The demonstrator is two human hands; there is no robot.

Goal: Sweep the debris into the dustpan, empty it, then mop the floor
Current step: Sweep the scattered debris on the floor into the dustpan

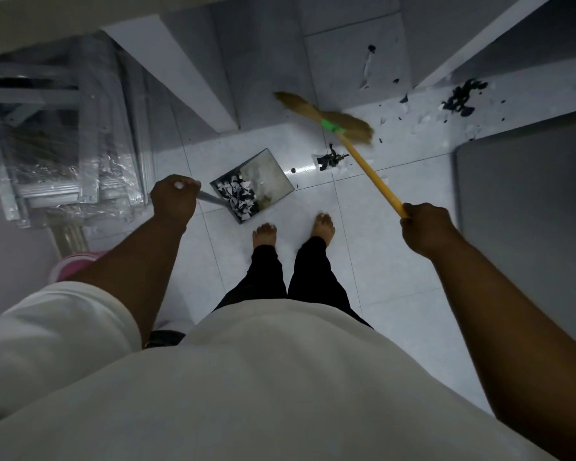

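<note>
Dustpan (270, 170) is gripped by its handle in left hand (173, 198), broom (330, 119) in right hand (427, 228); debris pile (330, 159) is seen just off dustpan mouth, beside broom head.

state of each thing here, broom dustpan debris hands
dustpan, partly filled with black and white scraps
broom, bristles blurred, beyond the near debris pile
near debris pile, on the floor, not yet in the dustpan
far debris pile, scattered on the floor
left hand, grips the dustpan handle
right hand, grips the broom handle
</note>
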